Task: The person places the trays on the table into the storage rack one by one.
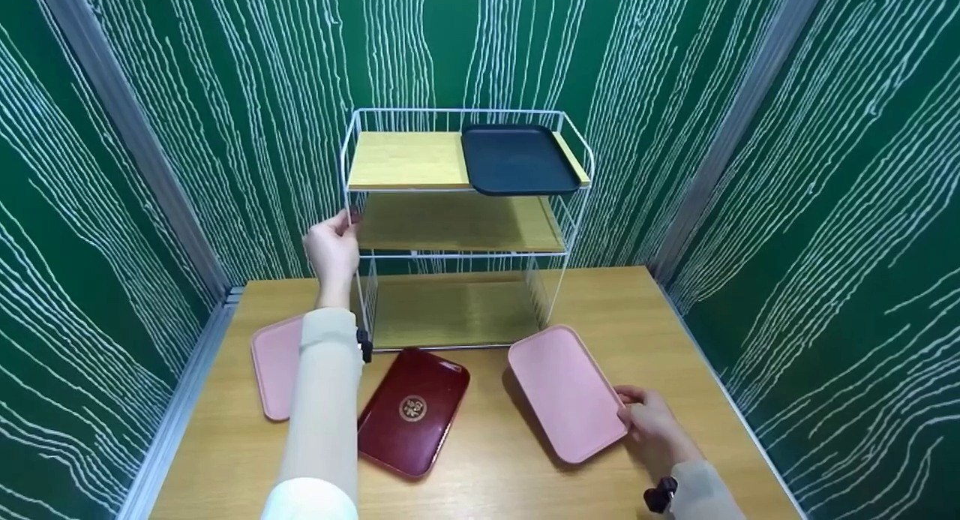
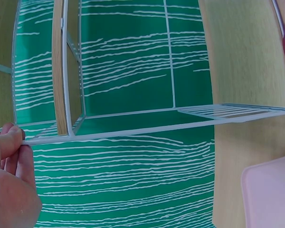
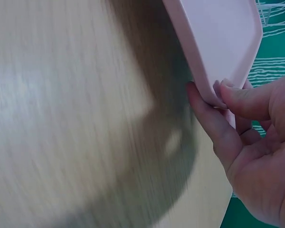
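The right hand (image 1: 651, 424) is nearest, its fingers (image 3: 213, 118) pinching the corner of a pink tray (image 1: 566, 391) tilted up off the bench (image 1: 487, 460), in front of the rack's right side. The left hand (image 1: 331, 248) pinches the white wire rack (image 1: 459, 227) at its left front post. A red tray (image 1: 412, 409) and another pink tray (image 1: 275, 364) lie flat on the bench; a dark tray (image 1: 517, 158) sits on the top shelf.

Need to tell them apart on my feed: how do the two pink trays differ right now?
The right pink tray is gripped at its corner by the right hand and lifted, throwing a shadow; the left pink tray lies flat on the table, untouched, partly hidden behind the left sleeve. Both look alike in colour and shape.
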### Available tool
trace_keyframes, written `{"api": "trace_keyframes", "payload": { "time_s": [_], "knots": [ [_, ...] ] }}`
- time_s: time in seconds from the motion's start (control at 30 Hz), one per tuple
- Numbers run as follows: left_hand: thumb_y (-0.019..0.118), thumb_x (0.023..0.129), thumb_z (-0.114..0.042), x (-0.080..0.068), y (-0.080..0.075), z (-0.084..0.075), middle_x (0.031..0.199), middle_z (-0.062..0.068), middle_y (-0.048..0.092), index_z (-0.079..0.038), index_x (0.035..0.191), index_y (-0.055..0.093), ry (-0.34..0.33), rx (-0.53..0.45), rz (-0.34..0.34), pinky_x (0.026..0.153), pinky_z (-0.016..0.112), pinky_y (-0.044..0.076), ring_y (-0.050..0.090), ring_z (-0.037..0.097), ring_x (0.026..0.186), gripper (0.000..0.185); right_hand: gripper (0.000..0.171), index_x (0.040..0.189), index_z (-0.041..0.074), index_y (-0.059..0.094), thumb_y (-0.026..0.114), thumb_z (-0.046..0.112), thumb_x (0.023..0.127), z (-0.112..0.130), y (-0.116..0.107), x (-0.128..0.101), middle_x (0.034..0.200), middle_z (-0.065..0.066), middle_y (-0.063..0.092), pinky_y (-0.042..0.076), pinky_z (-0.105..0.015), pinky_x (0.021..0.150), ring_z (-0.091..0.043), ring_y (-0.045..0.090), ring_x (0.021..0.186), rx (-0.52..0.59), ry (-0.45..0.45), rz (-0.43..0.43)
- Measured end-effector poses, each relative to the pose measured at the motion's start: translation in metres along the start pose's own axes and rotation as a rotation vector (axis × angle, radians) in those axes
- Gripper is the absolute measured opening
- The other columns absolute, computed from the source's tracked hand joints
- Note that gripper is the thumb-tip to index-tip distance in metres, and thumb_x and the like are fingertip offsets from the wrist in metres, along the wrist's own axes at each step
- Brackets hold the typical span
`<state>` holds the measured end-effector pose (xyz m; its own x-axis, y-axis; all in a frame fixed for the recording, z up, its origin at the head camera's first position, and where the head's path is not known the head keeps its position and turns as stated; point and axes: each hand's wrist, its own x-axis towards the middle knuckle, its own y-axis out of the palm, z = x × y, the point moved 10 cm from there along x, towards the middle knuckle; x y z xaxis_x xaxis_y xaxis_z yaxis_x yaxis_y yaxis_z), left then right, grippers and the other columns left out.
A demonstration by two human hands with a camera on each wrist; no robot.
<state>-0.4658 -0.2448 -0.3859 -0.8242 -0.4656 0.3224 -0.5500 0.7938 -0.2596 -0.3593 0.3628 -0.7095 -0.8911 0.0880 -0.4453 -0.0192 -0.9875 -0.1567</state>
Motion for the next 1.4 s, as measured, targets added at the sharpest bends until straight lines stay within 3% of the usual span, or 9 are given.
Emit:
{"api": "trace_keyframes", "payload": {
  "time_s": [0.1,0.2,0.3,0.87,1.4],
  "knots": [
    [0.07,0.104,-0.007,0.001,-0.001,0.0,0.132,0.012,0.074,-0.007,0.135,0.074,0.005,-0.002,-0.008,0.101,0.041,0.057,0.071,0.027,0.12,0.031,0.064,0.153,-0.005,0.048,0.057,-0.019,0.091,0.008,0.006,-0.001,0.136,-0.024,0.05,0.062,-0.038,0.082,-0.032,0.062,0.104,0.029,-0.04,0.009],
    [0.071,0.104,-0.006,0.001,-0.002,-0.002,0.128,0.012,0.076,-0.008,0.133,0.075,0.026,0.003,-0.022,0.1,0.042,0.057,0.072,0.027,0.118,0.029,0.06,0.148,-0.011,0.052,0.058,-0.019,0.09,0.025,0.01,-0.003,0.129,-0.026,0.057,0.062,-0.035,0.074,-0.028,0.065,0.094,-0.08,-0.158,0.011],
    [0.071,0.104,-0.006,0.001,-0.003,-0.002,0.126,0.012,0.076,-0.008,0.132,0.076,0.032,-0.001,-0.026,0.099,0.043,0.058,0.073,0.027,0.116,0.029,0.057,0.146,-0.014,0.052,0.06,-0.017,0.09,0.037,0.016,-0.007,0.127,-0.026,0.061,0.062,-0.034,0.073,-0.025,0.066,0.092,-0.149,-0.242,0.025],
    [0.068,0.106,-0.008,-0.002,0.002,0.002,0.134,0.01,0.074,-0.009,0.138,0.072,-0.012,-0.036,0.022,0.101,0.038,0.058,0.071,0.025,0.12,0.033,0.051,0.144,-0.007,0.06,0.063,-0.011,0.093,0.059,0.041,-0.021,0.132,-0.024,0.062,0.061,-0.04,0.076,-0.028,0.065,0.099,-0.132,-0.325,-0.009],
    [0.07,0.104,-0.005,-0.002,0.0,-0.001,0.13,0.014,0.075,-0.005,0.135,0.074,0.008,-0.045,-0.013,0.096,0.041,0.06,0.073,0.027,0.113,0.031,0.051,0.146,-0.016,0.052,0.057,-0.016,0.095,0.082,0.069,-0.023,0.132,-0.029,0.061,0.062,-0.038,0.074,-0.025,0.066,0.098,0.082,-0.366,-0.036]
  ]
}}
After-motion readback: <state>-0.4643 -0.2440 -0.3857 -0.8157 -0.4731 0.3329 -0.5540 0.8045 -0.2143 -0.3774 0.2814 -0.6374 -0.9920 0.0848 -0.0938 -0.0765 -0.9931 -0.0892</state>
